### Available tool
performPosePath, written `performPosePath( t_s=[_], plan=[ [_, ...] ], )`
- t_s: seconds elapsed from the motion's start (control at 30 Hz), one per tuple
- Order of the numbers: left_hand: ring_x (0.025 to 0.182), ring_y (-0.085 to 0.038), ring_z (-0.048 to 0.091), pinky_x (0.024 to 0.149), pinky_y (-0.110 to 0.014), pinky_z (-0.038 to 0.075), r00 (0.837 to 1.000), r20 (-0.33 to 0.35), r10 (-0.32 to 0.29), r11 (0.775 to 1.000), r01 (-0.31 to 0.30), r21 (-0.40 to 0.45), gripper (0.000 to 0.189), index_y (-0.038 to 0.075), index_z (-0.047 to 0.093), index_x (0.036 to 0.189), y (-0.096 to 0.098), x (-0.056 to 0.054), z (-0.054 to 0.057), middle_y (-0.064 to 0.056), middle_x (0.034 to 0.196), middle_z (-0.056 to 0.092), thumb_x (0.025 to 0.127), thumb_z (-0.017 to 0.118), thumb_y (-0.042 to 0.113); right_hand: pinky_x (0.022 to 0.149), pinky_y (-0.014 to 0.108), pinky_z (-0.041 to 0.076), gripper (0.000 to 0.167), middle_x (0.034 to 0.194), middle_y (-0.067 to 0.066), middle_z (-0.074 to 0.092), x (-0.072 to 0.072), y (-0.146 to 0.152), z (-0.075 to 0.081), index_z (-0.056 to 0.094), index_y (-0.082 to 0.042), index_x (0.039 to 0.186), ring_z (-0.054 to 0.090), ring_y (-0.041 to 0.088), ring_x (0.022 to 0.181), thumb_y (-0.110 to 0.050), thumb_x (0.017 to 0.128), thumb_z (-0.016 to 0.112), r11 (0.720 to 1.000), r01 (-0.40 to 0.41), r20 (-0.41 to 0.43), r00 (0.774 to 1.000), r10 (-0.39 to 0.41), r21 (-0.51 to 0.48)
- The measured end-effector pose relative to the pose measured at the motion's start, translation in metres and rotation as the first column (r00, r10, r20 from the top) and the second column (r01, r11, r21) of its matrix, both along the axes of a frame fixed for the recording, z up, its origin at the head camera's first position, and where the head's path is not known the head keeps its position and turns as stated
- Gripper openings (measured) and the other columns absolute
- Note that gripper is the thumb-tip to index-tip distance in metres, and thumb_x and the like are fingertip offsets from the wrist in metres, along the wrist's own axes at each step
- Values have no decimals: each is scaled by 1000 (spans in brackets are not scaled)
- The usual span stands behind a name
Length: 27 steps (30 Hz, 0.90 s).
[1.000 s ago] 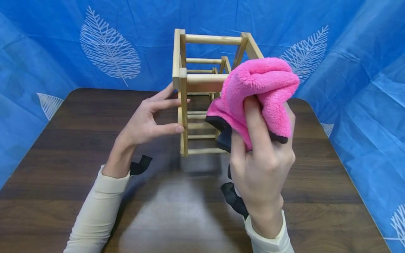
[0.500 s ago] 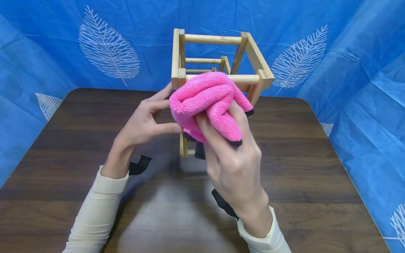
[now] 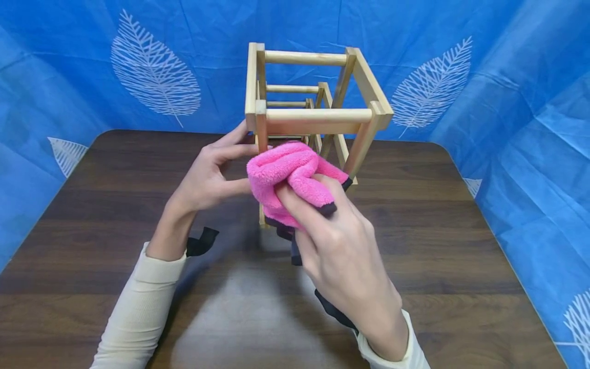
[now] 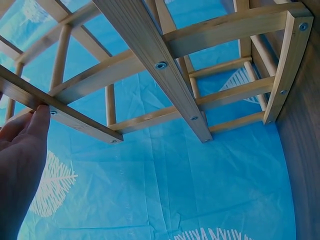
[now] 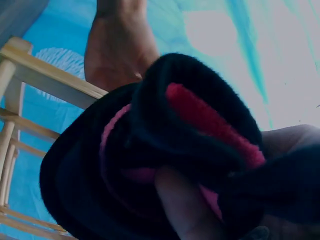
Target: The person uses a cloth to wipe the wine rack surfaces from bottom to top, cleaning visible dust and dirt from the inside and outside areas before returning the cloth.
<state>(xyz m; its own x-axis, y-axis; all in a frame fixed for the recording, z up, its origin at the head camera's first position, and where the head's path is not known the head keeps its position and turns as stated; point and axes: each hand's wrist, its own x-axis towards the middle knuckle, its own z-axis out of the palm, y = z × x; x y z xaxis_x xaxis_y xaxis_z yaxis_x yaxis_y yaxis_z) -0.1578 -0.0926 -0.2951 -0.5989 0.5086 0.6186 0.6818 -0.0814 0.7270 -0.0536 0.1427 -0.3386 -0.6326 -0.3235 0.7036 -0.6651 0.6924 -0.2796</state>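
Observation:
A light wooden rack (image 3: 318, 116), built of slats and round rods, stands upright on the table. My left hand (image 3: 207, 174) grips its left side between thumb and fingers; in the left wrist view the fingertips (image 4: 40, 117) pinch a slat. My right hand (image 3: 345, 246) holds a bunched, fluffy pink cloth (image 3: 272, 166) with dark edging against the rack's near left post. The cloth hides the lower front of the rack. From the right wrist, the cloth's dark underside (image 5: 75, 175) shows, folded around a finger or thumb.
The dark wood-grain table (image 3: 438, 230) extends on both sides of the rack. A blue curtain (image 3: 304, 25) with white leaf prints hangs behind and along the sides. Black straps (image 3: 203, 242) show at both wrists.
My right hand has carried the pink cloth leftward from the rack's right side to its near left post, then downward. My left hand keeps its hold on the rack.

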Motion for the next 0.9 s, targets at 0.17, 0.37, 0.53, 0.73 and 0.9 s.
performPosePath(
  t_s=[0.17,0.37,0.53,0.73,0.9],
  plan=[
    [145,-26,27,109,-37,39,1000,6,-11,1000,11,-3,67,-11,63,122,-1,0,0,-7,159,30,83,78,41,99,45,48,62,138,3,48,17,-8,22,52,-35,144,52,20,116,-18,88,73,996,40,31,999,-42,76],
    [144,-27,28,108,-36,39,1000,12,-12,1000,12,-7,67,-11,63,123,-2,1,1,-6,159,29,83,79,41,89,46,54,45,115,20,55,42,-22,86,67,-10,126,56,30,102,2,83,74,988,67,70,995,-77,140],
    [145,-25,26,109,-37,39,1000,29,5,1000,-4,-17,68,-10,65,122,-2,1,2,-5,159,30,81,80,43,93,48,52,41,118,23,55,43,-17,83,69,-7,122,58,34,106,3,83,72,989,93,45,994,-98,117],
    [146,-23,25,110,-37,37,998,64,27,999,-24,-44,60,-7,66,122,-2,2,3,-6,159,29,80,84,32,84,54,55,49,118,23,55,47,-3,83,66,-11,126,58,35,105,8,81,68,981,163,56,984,-169,109],
    [145,-23,26,109,-36,38,997,69,28,999,-25,-46,62,-8,65,123,-2,3,5,-6,160,29,80,84,31,78,55,55,57,128,13,54,47,7,67,59,-30,139,57,28,108,-3,88,56,965,242,18,969,-245,104]
  ],
)
